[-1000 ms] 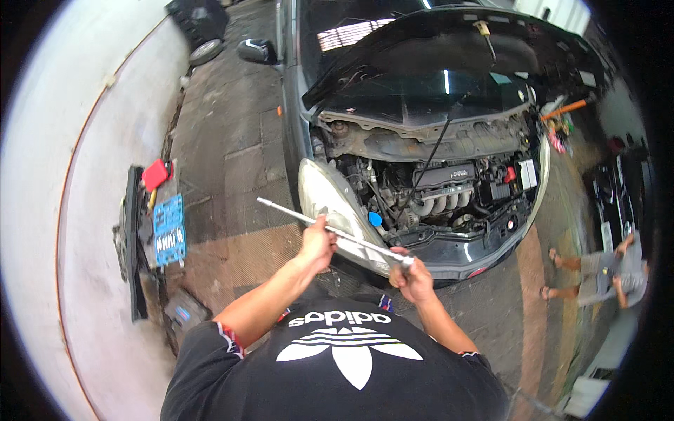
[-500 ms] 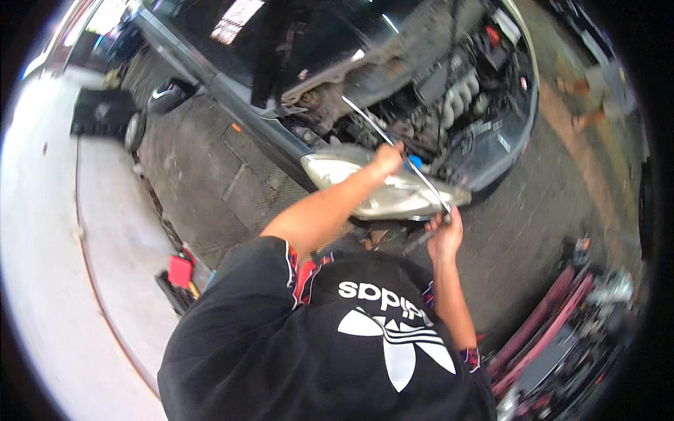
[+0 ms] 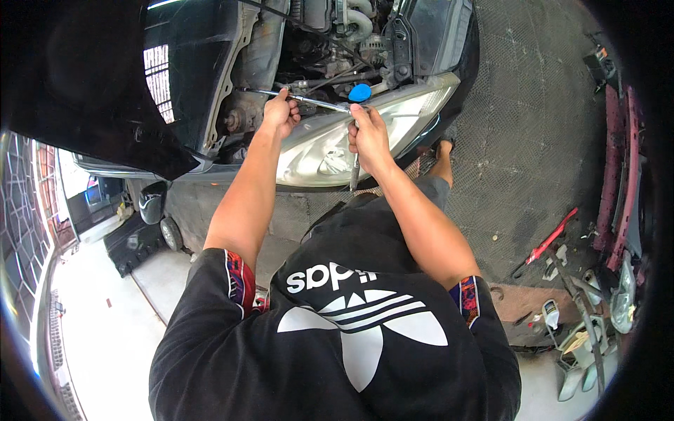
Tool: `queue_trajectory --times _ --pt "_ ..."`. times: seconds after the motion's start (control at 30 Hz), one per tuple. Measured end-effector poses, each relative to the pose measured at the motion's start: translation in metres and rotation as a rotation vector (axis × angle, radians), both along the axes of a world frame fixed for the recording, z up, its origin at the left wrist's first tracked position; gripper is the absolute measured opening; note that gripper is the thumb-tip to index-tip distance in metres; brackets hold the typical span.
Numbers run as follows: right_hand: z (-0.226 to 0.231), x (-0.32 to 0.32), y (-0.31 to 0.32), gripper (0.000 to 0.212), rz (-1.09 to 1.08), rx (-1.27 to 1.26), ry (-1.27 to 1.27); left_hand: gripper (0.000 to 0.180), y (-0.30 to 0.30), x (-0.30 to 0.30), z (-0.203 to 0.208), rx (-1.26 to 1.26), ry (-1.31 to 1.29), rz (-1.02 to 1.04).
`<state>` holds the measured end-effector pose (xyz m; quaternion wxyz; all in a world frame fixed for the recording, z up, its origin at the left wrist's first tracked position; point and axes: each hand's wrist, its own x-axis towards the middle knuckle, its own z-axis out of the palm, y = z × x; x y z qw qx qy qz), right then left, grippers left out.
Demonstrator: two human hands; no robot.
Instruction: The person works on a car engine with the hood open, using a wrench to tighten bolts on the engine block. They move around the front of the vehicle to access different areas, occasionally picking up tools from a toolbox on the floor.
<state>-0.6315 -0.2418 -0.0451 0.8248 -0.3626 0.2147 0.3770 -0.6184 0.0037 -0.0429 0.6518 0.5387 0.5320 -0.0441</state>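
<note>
My left hand (image 3: 282, 114) is closed round a long shiny extension bar (image 3: 319, 103) over the engine bay's near edge. The bar's left end reaches into the corner beside the fender, where its tip is hard to make out. At the other end, my right hand (image 3: 368, 137) grips a ratchet handle (image 3: 354, 177) that points down toward me, with the thumb by its head. Below both hands lies the car's clear headlight (image 3: 337, 156). A round blue cap (image 3: 360, 92) sits just beyond the bar.
A raised black hood (image 3: 77, 91) stands at the upper left. Engine parts and hoses (image 3: 326, 56) fill the bay behind the bar. On the right, red bumper pieces (image 3: 612, 175), a red-handled tool (image 3: 551, 238) and loose car parts (image 3: 583, 344) lie on the floor.
My view has turned and come closer to the car. The ratchet and extension bar now lie more level, their far end down in the fender corner. My right hand has risen above the headlight.
</note>
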Motion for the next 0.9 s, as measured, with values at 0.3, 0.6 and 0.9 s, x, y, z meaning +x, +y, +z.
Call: queue_trajectory --times 0.3,0.6,0.9 --pt "-0.02 0.014 0.02 0.031 -0.016 -0.02 -0.082 0.029 0.014 0.008 -0.005 -0.057 0.025 0.093" --pt "-0.038 0.015 0.022 0.026 -0.076 -0.064 -0.142 0.031 0.015 0.009 -0.01 -0.096 0.01 0.102" --pt "-0.046 0.023 0.022 0.023 -0.073 -0.026 -0.079 0.032 0.019 0.01 -0.017 -0.122 -0.01 0.099"
